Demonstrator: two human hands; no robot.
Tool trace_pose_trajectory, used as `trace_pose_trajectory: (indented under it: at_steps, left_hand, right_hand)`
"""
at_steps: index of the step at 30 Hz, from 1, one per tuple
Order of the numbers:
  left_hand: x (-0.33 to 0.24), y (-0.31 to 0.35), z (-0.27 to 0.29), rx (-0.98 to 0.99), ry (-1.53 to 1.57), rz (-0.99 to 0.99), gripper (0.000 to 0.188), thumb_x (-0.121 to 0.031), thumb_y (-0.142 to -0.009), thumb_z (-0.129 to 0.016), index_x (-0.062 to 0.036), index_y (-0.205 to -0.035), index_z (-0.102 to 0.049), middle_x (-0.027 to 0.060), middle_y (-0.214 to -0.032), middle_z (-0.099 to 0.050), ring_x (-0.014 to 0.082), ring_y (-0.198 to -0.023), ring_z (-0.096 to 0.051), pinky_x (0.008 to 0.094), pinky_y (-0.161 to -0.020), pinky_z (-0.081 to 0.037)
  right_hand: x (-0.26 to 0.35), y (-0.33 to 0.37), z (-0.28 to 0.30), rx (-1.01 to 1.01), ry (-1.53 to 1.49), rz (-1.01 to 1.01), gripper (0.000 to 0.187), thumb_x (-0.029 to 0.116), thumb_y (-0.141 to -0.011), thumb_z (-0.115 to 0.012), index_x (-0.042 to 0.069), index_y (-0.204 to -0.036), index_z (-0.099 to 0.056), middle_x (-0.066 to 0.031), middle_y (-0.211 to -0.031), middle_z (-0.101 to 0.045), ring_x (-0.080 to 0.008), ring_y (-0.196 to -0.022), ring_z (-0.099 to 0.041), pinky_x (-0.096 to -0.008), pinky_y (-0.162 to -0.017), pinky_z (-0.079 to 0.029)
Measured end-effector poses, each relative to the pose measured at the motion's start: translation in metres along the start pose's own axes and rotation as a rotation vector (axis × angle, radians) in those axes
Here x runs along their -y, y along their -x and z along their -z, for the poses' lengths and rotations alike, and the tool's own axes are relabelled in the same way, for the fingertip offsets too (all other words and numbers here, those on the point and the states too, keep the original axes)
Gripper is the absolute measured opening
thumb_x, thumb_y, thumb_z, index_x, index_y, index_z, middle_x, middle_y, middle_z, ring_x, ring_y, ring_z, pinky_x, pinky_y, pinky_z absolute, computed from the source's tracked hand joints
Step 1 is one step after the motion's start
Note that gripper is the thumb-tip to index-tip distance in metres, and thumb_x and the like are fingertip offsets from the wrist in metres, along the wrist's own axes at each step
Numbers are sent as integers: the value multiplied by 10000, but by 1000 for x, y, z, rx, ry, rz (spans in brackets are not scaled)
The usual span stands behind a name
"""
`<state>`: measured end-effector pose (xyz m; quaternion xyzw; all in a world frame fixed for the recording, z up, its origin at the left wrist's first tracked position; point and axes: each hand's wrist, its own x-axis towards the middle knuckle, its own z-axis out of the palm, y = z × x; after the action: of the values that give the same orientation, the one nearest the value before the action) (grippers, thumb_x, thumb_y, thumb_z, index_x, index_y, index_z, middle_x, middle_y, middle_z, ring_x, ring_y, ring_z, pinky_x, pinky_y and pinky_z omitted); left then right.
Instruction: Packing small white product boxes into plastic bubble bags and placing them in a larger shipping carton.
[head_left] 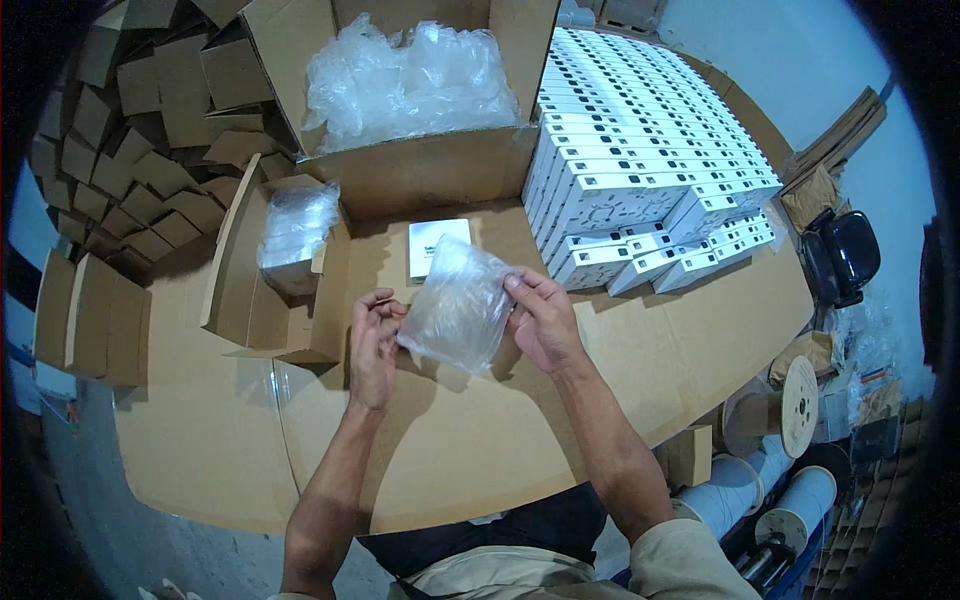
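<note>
My right hand (545, 322) pinches the right edge of a clear plastic bag (458, 308) between thumb and fingers. The bag hangs flat and slightly tilted over the table, and it looks thin and crinkled. Beside the bag's left edge is my left hand (373, 345), its fingers loosely curled and apart; whether they touch the plastic is hard to make out. Just behind the bag lies a small white square box (438, 238) with dark print on its top, partly covered by the bag.
Left of my hands, an open cardboard box (240, 290) holds a stack of bagged items (298, 230). A larger carton (420, 165) full of clear bags (405, 85) stands behind. Stacked white units (610, 205) rise at the right. Folded cardboard (105, 320) sits far left; wire spools (800, 408) stand lower right.
</note>
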<state>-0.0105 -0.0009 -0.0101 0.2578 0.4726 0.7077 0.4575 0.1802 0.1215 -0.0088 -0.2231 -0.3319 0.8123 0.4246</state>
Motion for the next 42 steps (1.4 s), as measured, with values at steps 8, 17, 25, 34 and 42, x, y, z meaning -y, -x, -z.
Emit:
trace_pose_trajectory:
  at_steps: [8,17,25,34,42]
  left_hand:
    - [-1,6,-12,144,-423,55,272,-183,-942,-713,0,-1122,-626,29,-962,-686,79,-842,-605,259,-755,-502]
    - [-2,8,-13,48,-386,47,251,-152,-920,-745,-18,-1104,-640,21,-965,-673,79,-864,-614,253,-766,-504]
    - [7,1,-12,-119,-99,40,232,-221,-1039,-573,-10,-1110,-636,4,-930,-648,67,-808,-592,257,-748,-506]
    - [3,1,-21,-332,-606,-413,258,-227,-1080,-450,-23,-1033,-601,13,-829,-579,97,-742,-500,272,-692,-443]
    - [0,3,-12,-297,-688,-319,245,-223,-1064,-474,-8,-1026,-585,32,-777,-556,109,-695,-490,292,-630,-428]
  right_hand:
    - [-4,6,-7,238,352,-167,162,189,-978,-649,38,-987,-710,51,-781,-608,-25,-671,-493,-193,-584,-370]
    - [-7,-1,-16,-18,234,27,259,230,-1016,-607,15,-1160,-616,-6,-926,-645,-76,-817,-599,-226,-724,-501]
    - [-31,10,-28,-79,995,319,224,204,-997,-609,-12,-936,-605,-116,-684,-628,-158,-614,-602,-341,-592,-475]
    - [-31,15,-39,-126,1038,379,237,178,-968,-658,-17,-868,-568,-131,-655,-590,-120,-580,-542,-316,-543,-452]
    - [-31,7,-29,-163,623,284,230,160,-857,-795,-5,-935,-655,7,-753,-641,-77,-731,-590,-241,-654,-492]
